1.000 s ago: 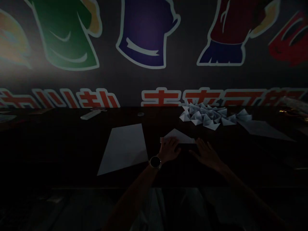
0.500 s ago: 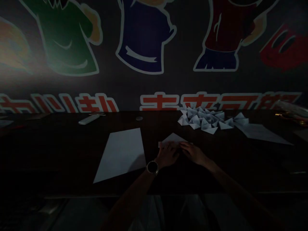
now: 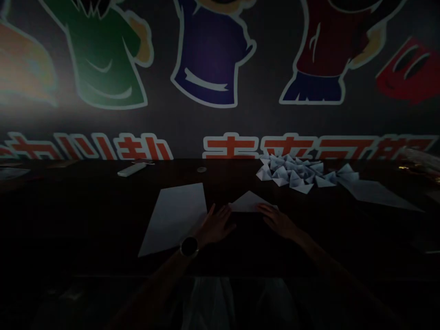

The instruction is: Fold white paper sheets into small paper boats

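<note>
On the dark table in front of me lies a folded white paper (image 3: 248, 201), roughly a triangle with its peak pointing away. My left hand (image 3: 215, 224), below a round watch (image 3: 189, 246) on the wrist, has its fingers stretched out, their tips at the paper's left corner. Flat fingers of my right hand (image 3: 277, 221) rest on the paper's right part and cover some of its lower edge. Left of my hands a large white sheet (image 3: 175, 215) lies flat, its right edge close to my left hand.
Several folded white paper shapes (image 3: 292, 172) are heaped at the back right, beside another white sheet (image 3: 378, 193). A whitish oblong object (image 3: 132, 169) and a small round disc (image 3: 201, 169) lie near the wall. The wall (image 3: 192, 119) bears painted cartoon figures and large red characters.
My left hand has slid left along the paper's lower edge to its left corner, and its fingers have spread. My right hand stays on the right part. The view has shifted slightly.
</note>
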The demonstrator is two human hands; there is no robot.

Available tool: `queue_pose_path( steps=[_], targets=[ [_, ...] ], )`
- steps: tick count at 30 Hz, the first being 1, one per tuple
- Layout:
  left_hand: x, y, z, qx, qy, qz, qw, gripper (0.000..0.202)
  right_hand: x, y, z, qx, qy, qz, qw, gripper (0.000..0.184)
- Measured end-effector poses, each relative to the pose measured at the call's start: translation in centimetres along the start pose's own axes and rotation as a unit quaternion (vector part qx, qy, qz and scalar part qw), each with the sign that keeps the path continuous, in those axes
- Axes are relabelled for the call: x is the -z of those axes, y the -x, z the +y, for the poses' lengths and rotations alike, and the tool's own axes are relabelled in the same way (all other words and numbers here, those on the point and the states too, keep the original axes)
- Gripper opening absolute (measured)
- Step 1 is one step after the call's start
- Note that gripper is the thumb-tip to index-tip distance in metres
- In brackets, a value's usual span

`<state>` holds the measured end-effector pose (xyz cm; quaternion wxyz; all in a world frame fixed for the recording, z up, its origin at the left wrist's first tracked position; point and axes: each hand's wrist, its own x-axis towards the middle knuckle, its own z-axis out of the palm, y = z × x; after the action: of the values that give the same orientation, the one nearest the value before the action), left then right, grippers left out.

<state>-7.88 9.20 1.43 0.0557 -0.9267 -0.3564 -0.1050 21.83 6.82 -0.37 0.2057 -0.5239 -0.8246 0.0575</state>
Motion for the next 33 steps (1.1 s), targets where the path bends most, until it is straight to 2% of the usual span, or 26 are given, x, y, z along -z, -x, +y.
queue_pose_path(
  steps=[3,7,9,12,14,17,21,26,33],
  targets=[
    [1.3,-0.5,0.3,0.024,-0.039,-0.011,0.999,0.053,0.0,0.0,0.0,-0.004,0.000,0.000,1.000,0.047],
    [1.7,-4.0,2.0,0.073,-0.082,0.045,0.993,0.034,-0.2,-0.2,-0.1,0.001,0.005,0.016,1.000,0.046],
    [1.1,-5.9,2.6,0.018,-0.032,0.064,0.997,0.033,-0.3,-0.3,-0.2,0.006,0.009,0.030,0.999,0.044],
    [-0.2,-7.9,2.5,-0.056,0.037,0.050,0.996,0.030,-0.3,-0.7,-0.2,0.007,0.015,0.046,0.999,0.040],
    [-1.0,-8.6,2.0,-0.076,0.037,0.038,0.996,0.023,-0.2,-1.1,-0.1,0.008,0.019,0.058,0.998,0.038],
    [-1.5,-9.1,1.4,-0.084,0.013,0.020,0.996,0.018,0.4,-2.1,0.1,0.014,0.033,0.063,0.997,0.035],
    [-1.7,-9.5,1.6,-0.076,0.006,0.012,0.997,0.019,0.8,-3.4,0.4,0.033,0.046,0.039,0.998,0.022],
    [-1.9,-9.6,2.0,-0.032,0.025,0.032,0.999,0.019,0.0,-3.2,0.9,0.034,0.047,0.092,0.994,0.022],
    [-2.6,-9.2,0.7,0.078,0.074,0.056,0.993,0.019,-0.4,-3.3,2.3,-0.080,0.066,0.084,0.991,0.024]
  ],
)
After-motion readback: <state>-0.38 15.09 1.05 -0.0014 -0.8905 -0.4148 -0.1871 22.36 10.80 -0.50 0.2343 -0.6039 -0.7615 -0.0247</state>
